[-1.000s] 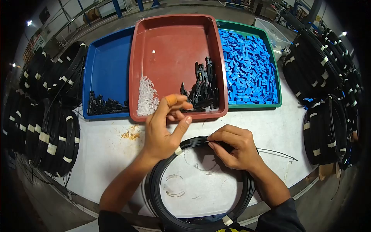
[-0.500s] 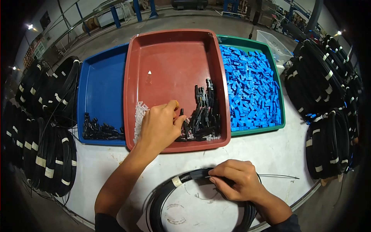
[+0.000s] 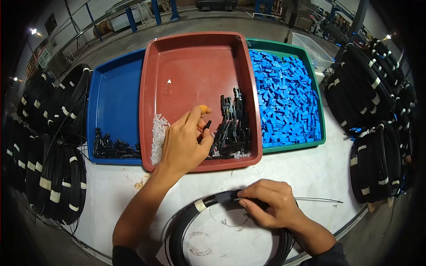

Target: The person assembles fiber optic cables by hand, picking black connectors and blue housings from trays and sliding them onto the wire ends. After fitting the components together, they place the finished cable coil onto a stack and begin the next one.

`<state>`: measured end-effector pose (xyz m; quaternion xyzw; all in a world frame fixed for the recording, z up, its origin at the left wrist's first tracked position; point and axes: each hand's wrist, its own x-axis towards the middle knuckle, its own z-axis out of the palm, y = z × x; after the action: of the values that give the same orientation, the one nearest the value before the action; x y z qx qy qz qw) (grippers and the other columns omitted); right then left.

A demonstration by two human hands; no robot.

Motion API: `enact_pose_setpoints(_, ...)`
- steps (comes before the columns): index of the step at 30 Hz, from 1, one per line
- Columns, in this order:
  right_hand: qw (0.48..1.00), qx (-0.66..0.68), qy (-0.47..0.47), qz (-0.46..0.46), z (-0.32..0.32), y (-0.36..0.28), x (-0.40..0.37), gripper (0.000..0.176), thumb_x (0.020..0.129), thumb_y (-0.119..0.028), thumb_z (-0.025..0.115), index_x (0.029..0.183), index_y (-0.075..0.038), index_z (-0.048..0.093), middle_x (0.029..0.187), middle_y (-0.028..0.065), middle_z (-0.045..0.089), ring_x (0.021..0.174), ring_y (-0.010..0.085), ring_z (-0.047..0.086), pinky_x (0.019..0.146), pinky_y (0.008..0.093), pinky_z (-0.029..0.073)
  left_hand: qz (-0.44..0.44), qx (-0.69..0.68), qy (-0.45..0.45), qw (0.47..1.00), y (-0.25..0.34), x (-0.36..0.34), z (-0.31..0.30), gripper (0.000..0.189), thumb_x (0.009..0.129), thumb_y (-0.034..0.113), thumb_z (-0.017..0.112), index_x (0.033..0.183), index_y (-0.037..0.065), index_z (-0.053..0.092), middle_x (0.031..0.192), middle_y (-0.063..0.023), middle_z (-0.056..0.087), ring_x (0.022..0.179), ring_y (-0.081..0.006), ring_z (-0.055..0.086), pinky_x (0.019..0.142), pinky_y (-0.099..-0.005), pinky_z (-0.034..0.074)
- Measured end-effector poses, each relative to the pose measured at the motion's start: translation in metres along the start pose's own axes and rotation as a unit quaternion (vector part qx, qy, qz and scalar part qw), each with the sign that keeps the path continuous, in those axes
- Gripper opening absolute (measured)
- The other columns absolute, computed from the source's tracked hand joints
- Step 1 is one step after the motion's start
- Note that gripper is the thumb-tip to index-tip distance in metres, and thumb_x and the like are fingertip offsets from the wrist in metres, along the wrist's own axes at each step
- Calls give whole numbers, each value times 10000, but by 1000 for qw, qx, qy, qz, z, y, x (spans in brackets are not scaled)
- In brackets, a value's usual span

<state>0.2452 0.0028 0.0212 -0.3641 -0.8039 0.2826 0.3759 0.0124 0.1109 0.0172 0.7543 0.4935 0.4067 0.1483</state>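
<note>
Over the front of the red tray (image 3: 191,60), my left hand (image 3: 183,141) is closed, pinching a small black connector part (image 3: 207,124) between thumb and fingers. A yellow-orange covering shows on one of its fingertips. Beside that hand lie a pile of black connector parts (image 3: 231,128) and a heap of small translucent white pieces (image 3: 158,139), both in the red tray. My right hand (image 3: 271,203) is closed around a black cable coil (image 3: 177,228) on the white table. A thin cable end (image 3: 317,199) sticks out to the right of that hand.
A blue tray (image 3: 117,86) with several black parts stands left of the red one. On the right, a green tray (image 3: 320,119) holds many blue clips (image 3: 286,102). Stacked black coils (image 3: 57,177) flank the table on the left, with more coils (image 3: 375,164) on the right.
My left hand has shifted slightly, and the black connector part now tilts up between its fingers. My right hand stays on the coil. The whole view has shifted a little.
</note>
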Motion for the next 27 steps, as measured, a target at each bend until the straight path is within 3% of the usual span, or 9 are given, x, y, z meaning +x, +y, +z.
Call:
enact_pose_setpoints(3, 1000, 0, 10, 12, 0, -4, -1, 121, 855, -19, 738, 973, -9, 712, 833, 135, 677, 701, 282, 684, 627, 356, 550, 0, -78, 2, 997, 15, -15, -7, 340, 878, -22, 607, 1218, -7, 603, 981, -106, 591, 666, -107, 637, 571, -244, 500)
enact_pose_setpoints(4, 1000, -11, 13, 12, 0, -5, -2, 129, 867, -23, 727, 993, -6, 703, 842, 142, 671, 703, 290, 677, 630, 369, 543, -47, -134, -20, 990, 21, -22, -11, 301, 924, -23, 589, 1224, -30, 600, 1026, -97, 567, 722, -101, 653, 615, -229, 514)
enact_pose_setpoints(7, 999, 1, 42, 12, 2, -3, -4, 128, 875, -13, 703, 1003, -8, 701, 875, 131, 682, 705, 247, 669, 611, 338, 523, 6, -191, -29, 981, 22, -45, -13, 278, 958, -33, 560, 1232, -45, 604, 1010, -76, 570, 757, -99, 666, 658, -224, 524)
enact_pose_setpoints(11, 997, 16, 72, -9, 3, 1, -1, 117, 866, -3, 719, 983, -2, 714, 920, 105, 691, 691, 179, 642, 594, 286, 507, -48, -266, -73, 960, 36, -75, -15, 267, 958, -26, 610, 1224, -45, 628, 999, -54, 572, 827, -80, 630, 725, -226, 523)
enact_pose_setpoints(15, 996, 30, 86, -9, 4, 4, -2, 126, 867, 3, 728, 992, -6, 734, 947, 90, 695, 710, 143, 639, 594, 263, 500, -17, -271, -73, 960, 43, -88, -13, 271, 939, -19, 648, 1209, -38, 634, 1015, -61, 617, 878, -92, 611, 763, -237, 524)
enact_pose_setpoints(20, 994, 28, 101, -17, 6, 3, -4, 147, 861, 21, 727, 1006, -5, 739, 929, 92, 708, 619, 115, 581, 545, 257, 450, 14, -261, -48, 964, 47, -93, -10, 381, 886, -96, 676, 1251, -37, 588, 1052, -85, 649, 1003, -140, 645, 924, -284, 526)
enact_pose_setpoints(22, 992, 29, 118, -30, 7, 6, -2, 159, 855, 28, 728, 1010, -3, 742, 891, 91, 719, 543, 95, 513, 504, 256, 395, 22, -273, -40, 961, 42, -96, -8, 384, 890, -94, 681, 1255, -35, 580, 1055, -92, 652, 1014, -147, 650, 928, -290, 531)
enact_pose_setpoints(27, 994, 29, 103, -27, 5, 4, -2, 147, 843, 21, 740, 987, -6, 747, 844, 93, 709, 561, 117, 538, 509, 272, 405, 67, -249, -15, 966, 37, -100, -7, 358, 907, -91, 690, 1239, -27, 572, 1068, -112, 667, 1035, -169, 668, 929, -301, 544)
